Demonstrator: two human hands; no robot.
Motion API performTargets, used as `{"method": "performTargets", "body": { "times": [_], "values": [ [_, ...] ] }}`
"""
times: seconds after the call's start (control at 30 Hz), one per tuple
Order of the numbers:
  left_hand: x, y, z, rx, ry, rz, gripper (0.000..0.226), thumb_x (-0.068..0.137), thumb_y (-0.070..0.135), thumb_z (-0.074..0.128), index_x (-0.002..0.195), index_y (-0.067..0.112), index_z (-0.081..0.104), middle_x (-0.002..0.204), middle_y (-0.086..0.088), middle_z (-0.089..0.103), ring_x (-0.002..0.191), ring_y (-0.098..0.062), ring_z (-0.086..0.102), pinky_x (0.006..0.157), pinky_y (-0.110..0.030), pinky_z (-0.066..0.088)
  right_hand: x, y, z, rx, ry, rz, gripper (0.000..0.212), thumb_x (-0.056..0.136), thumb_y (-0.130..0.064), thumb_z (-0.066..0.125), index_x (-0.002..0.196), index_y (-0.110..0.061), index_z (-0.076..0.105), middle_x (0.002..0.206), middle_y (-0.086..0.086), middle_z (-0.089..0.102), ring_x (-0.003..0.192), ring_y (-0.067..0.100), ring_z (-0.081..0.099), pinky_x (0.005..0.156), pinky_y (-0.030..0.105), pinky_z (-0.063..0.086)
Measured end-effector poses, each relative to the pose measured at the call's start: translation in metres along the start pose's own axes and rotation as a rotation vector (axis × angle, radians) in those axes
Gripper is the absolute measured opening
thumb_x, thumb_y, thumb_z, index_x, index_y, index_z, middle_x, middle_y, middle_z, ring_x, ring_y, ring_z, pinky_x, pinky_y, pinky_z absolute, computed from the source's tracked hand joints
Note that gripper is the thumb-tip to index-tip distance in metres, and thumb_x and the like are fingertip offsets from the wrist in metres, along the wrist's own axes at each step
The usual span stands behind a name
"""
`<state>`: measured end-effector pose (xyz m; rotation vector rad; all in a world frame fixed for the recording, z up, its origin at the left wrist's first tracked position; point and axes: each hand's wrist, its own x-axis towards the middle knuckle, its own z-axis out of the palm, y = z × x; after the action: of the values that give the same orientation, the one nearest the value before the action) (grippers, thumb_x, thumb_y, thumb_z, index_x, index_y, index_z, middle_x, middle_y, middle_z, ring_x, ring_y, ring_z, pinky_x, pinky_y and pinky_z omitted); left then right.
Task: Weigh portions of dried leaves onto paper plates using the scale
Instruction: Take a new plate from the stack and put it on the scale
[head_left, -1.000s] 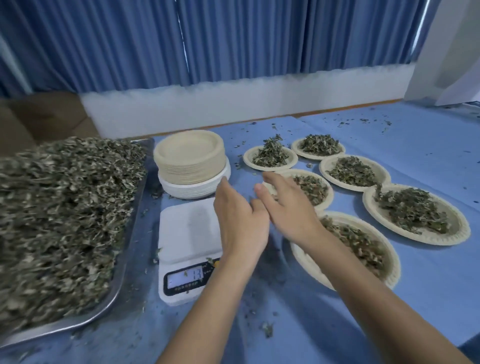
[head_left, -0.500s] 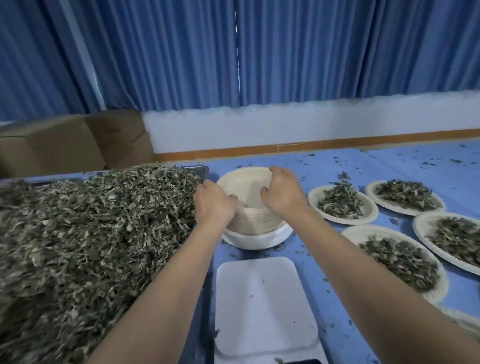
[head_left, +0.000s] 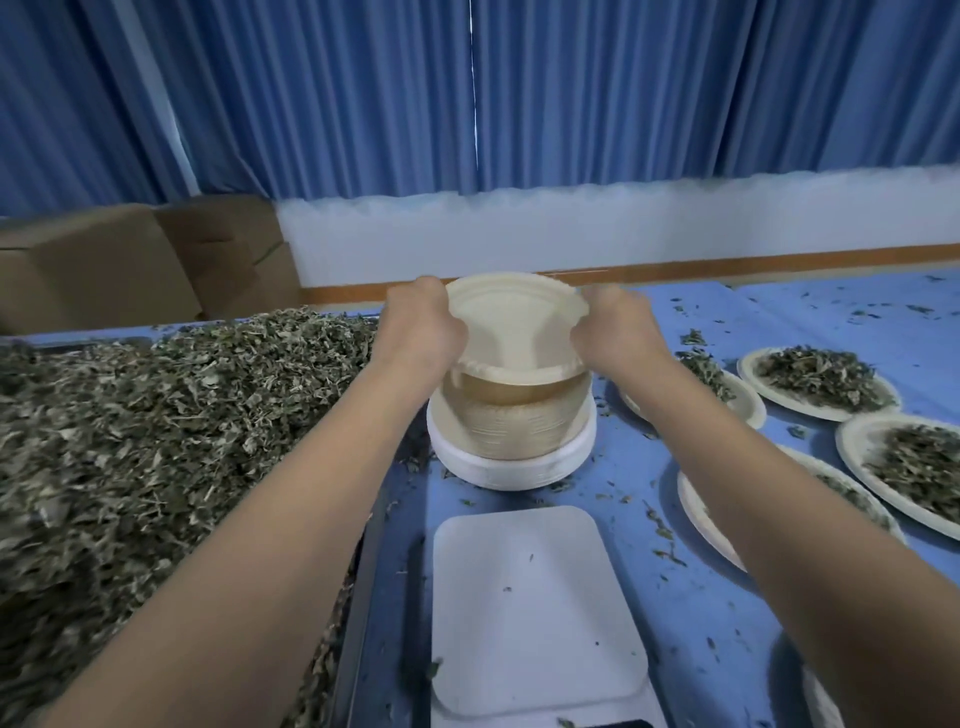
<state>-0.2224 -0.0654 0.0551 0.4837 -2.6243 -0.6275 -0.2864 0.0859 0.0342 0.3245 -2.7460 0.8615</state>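
My left hand (head_left: 418, 325) and my right hand (head_left: 615, 327) grip opposite rims of a cream paper plate (head_left: 514, 325), tilted up above the plate stack (head_left: 511, 423). That stack sits on a pile of white plates at the far middle of the blue table. Just in front of it lies the white scale (head_left: 535, 608), its platform bare apart from a few leaf crumbs; its display is cut off by the frame's bottom edge. A big heap of dried leaves (head_left: 156, 447) fills a metal tray on the left.
Several paper plates with leaf portions (head_left: 821, 382) lie on the right of the table, some behind my right forearm. Leaf crumbs are scattered over the blue tablecloth (head_left: 675, 587). Cardboard boxes (head_left: 130, 260) stand at the back left, before blue curtains.
My hands moved from above the scale to the plate stack and gripped the top plate; now it is raised and tilted off the stack. The view shifted forward and left.
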Motion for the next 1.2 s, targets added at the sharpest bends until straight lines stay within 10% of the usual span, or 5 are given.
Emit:
{"method": "performTargets", "body": {
  "times": [0.17,0.33,0.43,0.9,1.2],
  "values": [
    [-0.046,0.000,-0.020,-0.040,-0.065,0.009,0.025,0.076,-0.005,0.042,0.056,0.008,0.035,0.060,-0.007,0.038,0.049,-0.016,0.033,0.028,-0.017,0.022,-0.048,0.004,-0.030,-0.034,-0.014,-0.036,0.017,0.076,0.006,0.036,0.066,-0.005,0.043,0.066,0.009,0.042,0.063,0.026,0.038,0.045,0.027,0.026],
    [-0.113,-0.008,-0.020,0.016,-0.171,0.035,0.007,0.080,0.003,0.048,0.074,0.001,0.050,0.091,-0.023,0.059,0.086,-0.035,0.058,0.048,-0.027,0.031,-0.119,0.025,-0.036,-0.012,-0.080,-0.083,0.020,0.080,0.004,0.037,0.064,-0.009,0.039,0.062,0.006,0.040,0.067,0.025,0.040,0.046,0.027,0.025],
    [-0.144,-0.021,-0.010,0.058,-0.263,-0.008,0.011,0.081,0.003,0.047,0.070,0.003,0.048,0.070,-0.012,0.050,0.072,-0.028,0.052,0.053,-0.029,0.033,-0.156,0.035,-0.023,0.017,-0.152,-0.089,0.017,0.083,0.002,0.037,0.075,-0.009,0.046,0.063,0.002,0.043,0.073,0.026,0.043,0.056,0.029,0.028],
    [-0.177,-0.056,0.036,-0.163,-0.031,-0.133,0.038,0.089,0.009,0.046,0.124,-0.006,0.044,0.129,-0.024,0.048,0.117,-0.037,0.047,0.086,-0.034,0.036,-0.183,0.045,0.015,0.226,-0.246,0.057,0.061,0.094,-0.037,0.043,0.146,-0.015,0.020,0.143,0.013,0.042,0.129,0.032,0.041,0.098,0.037,0.037],
    [-0.189,-0.080,0.025,-0.342,0.132,-0.160,0.053,0.093,0.028,0.046,0.141,0.008,0.036,0.146,-0.009,0.040,0.134,-0.023,0.036,0.107,-0.033,0.027,-0.200,0.063,0.004,0.433,-0.204,0.131,0.072,0.088,-0.058,0.040,0.147,-0.024,0.017,0.152,0.004,0.030,0.138,0.022,0.031,0.108,0.040,0.028]
  ]
}}
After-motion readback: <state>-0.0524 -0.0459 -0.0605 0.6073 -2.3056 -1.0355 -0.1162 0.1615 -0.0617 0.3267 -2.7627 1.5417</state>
